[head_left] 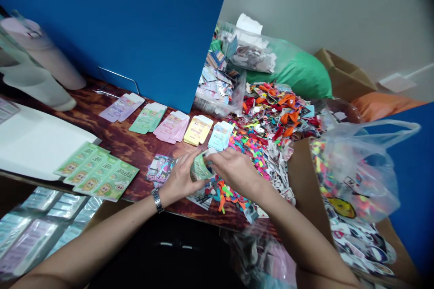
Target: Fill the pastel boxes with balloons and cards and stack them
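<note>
My left hand (183, 174) and my right hand (233, 169) together hold a small green card packet (200, 168) at the front of a dark wooden table (135, 144). Its lower part is partly hidden by my fingers. To the left lies a row of green packets (96, 176). Farther back stand fanned stacks of lilac (122, 107), mint (148, 117), pink (171, 126), yellow (198, 129) and pale blue (220, 136) packets. Right of my right hand, a heap of colourful stickers and paper scraps (267, 144) spreads over the table.
A blue partition (101, 22) rises behind the table. A white board (40, 144) lies at the left. A clear plastic bag of stickers (356, 176) stands at the right with a cardboard box (346, 76) and a green bag (291, 70) behind. Foil sheets (37, 226) lie below left.
</note>
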`<control>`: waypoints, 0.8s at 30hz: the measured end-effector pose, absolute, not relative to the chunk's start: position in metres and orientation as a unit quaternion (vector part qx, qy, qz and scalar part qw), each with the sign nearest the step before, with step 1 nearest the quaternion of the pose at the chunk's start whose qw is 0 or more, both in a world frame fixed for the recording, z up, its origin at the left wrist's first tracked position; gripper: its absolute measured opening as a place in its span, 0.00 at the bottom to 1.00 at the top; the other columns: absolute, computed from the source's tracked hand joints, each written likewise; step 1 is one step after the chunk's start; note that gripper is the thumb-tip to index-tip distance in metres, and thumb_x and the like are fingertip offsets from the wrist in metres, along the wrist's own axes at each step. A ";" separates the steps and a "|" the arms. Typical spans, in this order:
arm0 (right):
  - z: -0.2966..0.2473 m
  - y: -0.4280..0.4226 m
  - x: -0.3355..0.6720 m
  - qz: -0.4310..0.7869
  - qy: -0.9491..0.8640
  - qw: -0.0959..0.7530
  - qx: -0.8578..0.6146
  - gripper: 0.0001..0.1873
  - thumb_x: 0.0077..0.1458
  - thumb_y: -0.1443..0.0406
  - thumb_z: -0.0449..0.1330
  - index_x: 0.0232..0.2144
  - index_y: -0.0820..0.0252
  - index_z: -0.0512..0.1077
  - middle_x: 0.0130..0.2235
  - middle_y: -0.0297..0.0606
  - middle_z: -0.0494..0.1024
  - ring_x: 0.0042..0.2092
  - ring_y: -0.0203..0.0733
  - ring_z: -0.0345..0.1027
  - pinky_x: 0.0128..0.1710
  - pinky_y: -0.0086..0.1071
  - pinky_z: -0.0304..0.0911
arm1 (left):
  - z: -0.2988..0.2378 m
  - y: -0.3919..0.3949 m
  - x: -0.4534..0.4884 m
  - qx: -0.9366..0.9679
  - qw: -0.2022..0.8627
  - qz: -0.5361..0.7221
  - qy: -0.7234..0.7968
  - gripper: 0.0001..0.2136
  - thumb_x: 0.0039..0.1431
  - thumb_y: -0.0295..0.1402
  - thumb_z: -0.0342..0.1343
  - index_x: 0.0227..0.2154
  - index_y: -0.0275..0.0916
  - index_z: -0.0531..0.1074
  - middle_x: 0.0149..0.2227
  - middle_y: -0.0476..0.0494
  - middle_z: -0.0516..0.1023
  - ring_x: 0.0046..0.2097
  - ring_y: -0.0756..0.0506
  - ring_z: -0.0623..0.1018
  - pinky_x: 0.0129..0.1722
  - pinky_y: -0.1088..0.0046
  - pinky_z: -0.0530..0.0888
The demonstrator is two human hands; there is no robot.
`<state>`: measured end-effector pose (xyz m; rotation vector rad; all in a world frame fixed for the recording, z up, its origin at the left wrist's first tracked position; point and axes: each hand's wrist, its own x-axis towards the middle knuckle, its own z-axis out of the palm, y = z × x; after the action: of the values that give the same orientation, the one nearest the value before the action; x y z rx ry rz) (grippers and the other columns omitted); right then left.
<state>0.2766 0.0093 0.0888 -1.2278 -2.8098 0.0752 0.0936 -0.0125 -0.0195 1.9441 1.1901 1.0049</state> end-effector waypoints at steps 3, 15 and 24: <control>0.088 0.006 0.273 0.046 -0.928 0.017 -0.371 0.05 0.60 0.70 0.58 0.39 0.59 0.73 0.35 0.41 0.79 0.36 0.42 0.70 0.37 0.32 0.63 | -0.021 -0.015 0.092 0.755 0.296 0.375 0.449 0.35 0.52 0.40 0.64 0.61 0.37 0.58 0.58 0.34 0.69 0.59 0.36 0.70 0.59 0.56 0.68; 0.032 0.070 0.374 0.145 -0.697 0.145 -0.687 0.12 0.61 0.62 0.56 0.45 0.55 0.75 0.38 0.33 0.82 0.38 0.38 0.75 0.39 0.27 0.65 | -0.028 -0.004 0.085 0.757 0.274 0.361 0.472 0.33 0.54 0.43 0.62 0.60 0.41 0.57 0.57 0.37 0.70 0.57 0.38 0.72 0.56 0.58 0.70; -0.023 0.153 0.442 0.071 -0.532 0.074 -0.841 0.15 0.59 0.61 0.57 0.45 0.62 0.74 0.42 0.47 0.80 0.44 0.48 0.74 0.42 0.32 0.63 | -0.037 0.001 0.087 0.781 0.244 0.335 0.468 0.32 0.54 0.43 0.61 0.60 0.41 0.58 0.54 0.37 0.73 0.53 0.38 0.76 0.51 0.60 0.75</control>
<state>0.4424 0.1529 -0.0228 -2.5233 -1.5954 0.2141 0.0872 0.0006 -0.0368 2.1322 1.2785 0.9147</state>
